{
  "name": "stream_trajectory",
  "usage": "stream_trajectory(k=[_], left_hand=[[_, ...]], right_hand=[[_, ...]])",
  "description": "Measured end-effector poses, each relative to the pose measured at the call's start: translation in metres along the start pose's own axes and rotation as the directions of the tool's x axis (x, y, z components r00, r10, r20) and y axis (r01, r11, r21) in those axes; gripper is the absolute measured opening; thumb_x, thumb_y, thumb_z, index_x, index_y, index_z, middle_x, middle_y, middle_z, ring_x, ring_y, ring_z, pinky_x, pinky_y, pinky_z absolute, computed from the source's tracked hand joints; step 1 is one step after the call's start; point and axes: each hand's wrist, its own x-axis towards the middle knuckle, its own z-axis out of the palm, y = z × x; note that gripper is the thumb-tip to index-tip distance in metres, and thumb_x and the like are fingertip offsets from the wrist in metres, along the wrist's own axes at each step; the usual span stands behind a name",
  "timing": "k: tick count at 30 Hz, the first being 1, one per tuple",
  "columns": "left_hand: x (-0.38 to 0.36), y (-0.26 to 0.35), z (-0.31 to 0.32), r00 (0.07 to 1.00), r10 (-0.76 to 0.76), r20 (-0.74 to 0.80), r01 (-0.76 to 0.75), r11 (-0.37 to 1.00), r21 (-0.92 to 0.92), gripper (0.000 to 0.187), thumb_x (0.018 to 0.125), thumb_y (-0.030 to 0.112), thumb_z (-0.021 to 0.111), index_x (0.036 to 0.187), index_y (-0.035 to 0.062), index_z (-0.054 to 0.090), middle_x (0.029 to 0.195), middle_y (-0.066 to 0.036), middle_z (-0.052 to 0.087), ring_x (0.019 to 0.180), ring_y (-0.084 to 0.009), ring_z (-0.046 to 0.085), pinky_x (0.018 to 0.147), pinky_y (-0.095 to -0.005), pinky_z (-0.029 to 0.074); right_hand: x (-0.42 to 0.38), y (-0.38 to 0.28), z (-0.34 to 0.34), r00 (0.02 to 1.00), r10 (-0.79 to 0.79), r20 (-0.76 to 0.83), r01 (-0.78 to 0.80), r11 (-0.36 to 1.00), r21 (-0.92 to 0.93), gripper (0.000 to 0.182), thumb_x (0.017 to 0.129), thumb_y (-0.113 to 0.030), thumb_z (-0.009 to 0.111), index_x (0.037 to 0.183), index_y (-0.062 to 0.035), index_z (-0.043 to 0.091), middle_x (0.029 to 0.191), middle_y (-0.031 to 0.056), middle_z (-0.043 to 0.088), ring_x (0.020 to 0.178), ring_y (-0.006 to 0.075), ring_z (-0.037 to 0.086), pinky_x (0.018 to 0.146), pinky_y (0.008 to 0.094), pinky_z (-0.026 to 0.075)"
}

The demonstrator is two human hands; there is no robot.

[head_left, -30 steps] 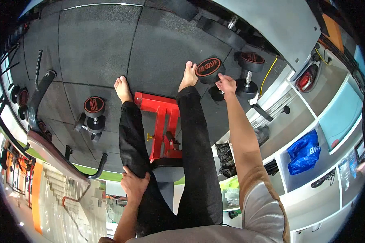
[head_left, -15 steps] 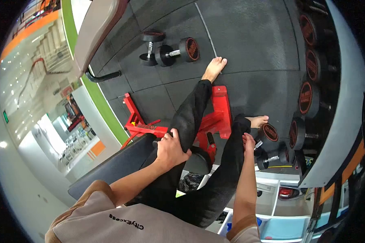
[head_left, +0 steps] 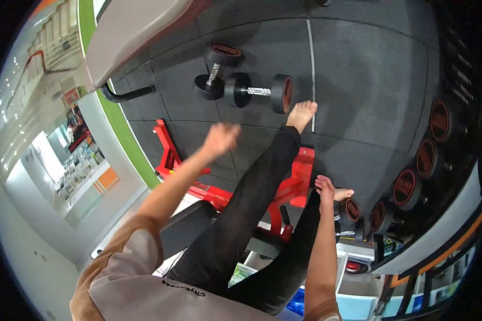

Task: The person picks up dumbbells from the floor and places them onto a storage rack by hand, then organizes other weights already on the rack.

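Note:
My left hand point(head_left: 222, 139) is raised in front of me, off my leg and over the dark floor, its fingers smeared by motion. Beyond it lie a dumbbell point(head_left: 216, 74) and a second dumbbell point(head_left: 258, 91), each with black round ends and a silver handle. Close by my lower right leg is my right hand point(head_left: 325, 191), open, with fingers extended and nothing in it. I sit with black trousers point(head_left: 235, 214) and bare feet astride a red metal frame point(head_left: 303, 171).
A rack on the right bears several dumbbells point(head_left: 405, 190), and more lie near my right foot. A padded bench part point(head_left: 128, 40) juts in at upper left. Behind my legs are white storage bins point(head_left: 353, 305). A green strip point(head_left: 115, 128) edges the black mat floor.
My left hand has lifted from my left knee and moved forward. My right hand has come off my right shin and moved slightly forward. The view has shifted and tilted.

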Motion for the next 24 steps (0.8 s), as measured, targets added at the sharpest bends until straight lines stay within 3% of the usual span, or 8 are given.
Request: stream_trajectory(k=[3, 5, 8, 13, 17, 20, 23, 24], left_hand=[[0.143, -0.075, -0.047, 0.778, 0.121, -0.616, -0.137, 0.99, 0.022, 0.022, 0.075, 0.02, 0.057, 0.079, -0.0011, 0.059, 0.073, -0.018, 0.062, 0.073, -0.0339, 0.061, 0.066, -0.0406, 0.048], [0.199, -0.087, -0.081, 0.779, 0.148, -0.609, -0.049, 0.983, 0.176, 0.036, 0.072, 0.026, 0.062, 0.094, -0.0016, 0.056, 0.094, -0.022, 0.059, 0.096, -0.0362, 0.054, 0.081, -0.0413, 0.044], [0.264, -0.104, -0.092, 0.879, -0.029, -0.477, 0.056, 0.998, 0.042, 0.05, 0.071, 0.032, 0.064, 0.107, -0.0001, 0.052, 0.111, -0.02, 0.055, 0.103, -0.0338, 0.052, 0.087, -0.0396, 0.042], [0.284, -0.109, -0.104, 0.946, -0.119, -0.303, 0.084, 0.989, -0.125, 0.039, 0.072, 0.032, 0.066, 0.097, 0.0024, 0.058, 0.098, -0.014, 0.062, 0.093, -0.0279, 0.058, 0.081, -0.0355, 0.045], [0.283, -0.116, -0.093, 0.95, -0.021, -0.312, -0.03, 0.987, -0.157, 0.036, 0.074, 0.031, 0.068, 0.085, -0.0012, 0.057, 0.082, -0.017, 0.063, 0.083, -0.0264, 0.062, 0.073, -0.0338, 0.046], [0.285, -0.118, -0.09, 0.928, 0.037, -0.372, -0.088, 0.989, -0.121, 0.033, 0.075, 0.029, 0.067, 0.083, -0.0012, 0.056, 0.084, -0.019, 0.062, 0.087, -0.0299, 0.061, 0.074, -0.0368, 0.045], [0.291, -0.126, -0.084, 0.927, 0.05, -0.372, -0.1, 0.988, -0.117, 0.033, 0.076, 0.028, 0.066, 0.087, -0.0005, 0.055, 0.091, -0.019, 0.062, 0.091, -0.0331, 0.059, 0.077, -0.0394, 0.045], [0.288, -0.121, -0.083, 0.923, 0.02, -0.384, -0.055, 0.995, -0.08, 0.034, 0.076, 0.028, 0.065, 0.09, -0.0005, 0.054, 0.094, -0.019, 0.061, 0.093, -0.0338, 0.058, 0.078, -0.0404, 0.045]], right_hand=[[0.006, -0.039, 0.031, 0.995, -0.045, 0.091, 0.05, 0.998, -0.049, 0.024, 0.09, -0.024, 0.046, 0.102, -0.009, 0.059, 0.09, 0.0021, 0.061, 0.081, 0.0109, 0.056, 0.072, 0.0245, 0.041], [0.008, -0.06, 0.051, 0.99, -0.05, 0.134, 0.05, 0.999, 0.008, 0.024, 0.09, -0.026, 0.047, 0.101, -0.0087, 0.059, 0.088, 0.0027, 0.061, 0.08, 0.0114, 0.057, 0.072, 0.0242, 0.043], [0.016, -0.079, 0.068, 0.992, -0.012, 0.127, 0.019, 0.998, -0.055, 0.025, 0.09, -0.028, 0.048, 0.1, -0.0076, 0.059, 0.087, 0.0026, 0.061, 0.078, 0.0113, 0.058, 0.07, 0.0224, 0.043], [0.022, -0.14, 0.129, 0.958, -0.209, 0.197, 0.265, 0.906, -0.329, 0.026, 0.091, -0.025, 0.047, 0.093, -0.0033, 0.06, 0.083, 0.0048, 0.061, 0.075, 0.0139, 0.058, 0.07, 0.0248, 0.044], [0.024, -0.21, 0.261, 0.677, -0.459, 0.575, 0.722, 0.565, -0.399, 0.018, 0.086, -0.015, 0.047, 0.091, -0.0017, 0.06, 0.078, 0.0118, 0.061, 0.076, 0.0211, 0.06, 0.07, 0.0305, 0.045], [0.098, -0.197, 0.337, 0.484, -0.64, 0.596, 0.789, 0.025, -0.614, 0.02, 0.086, -0.017, 0.045, 0.089, -0.0016, 0.058, 0.088, 0.0157, 0.059, 0.083, 0.0342, 0.055, 0.076, 0.0434, 0.044], [0.154, -0.193, 0.37, 0.921, -0.159, 0.356, 0.351, -0.062, -0.934, 0.041, 0.087, -0.036, 0.036, 0.092, -0.0039, 0.06, 0.101, 0.0143, 0.061, 0.089, 0.0323, 0.057, 0.079, 0.042, 0.043], [0.163, -0.197, 0.374, 0.923, -0.16, 0.349, 0.343, -0.065, -0.937, 0.041, 0.087, -0.036, 0.036, 0.092, -0.0039, 0.06, 0.101, 0.0143, 0.061, 0.089, 0.0323, 0.057, 0.079, 0.042, 0.043]])
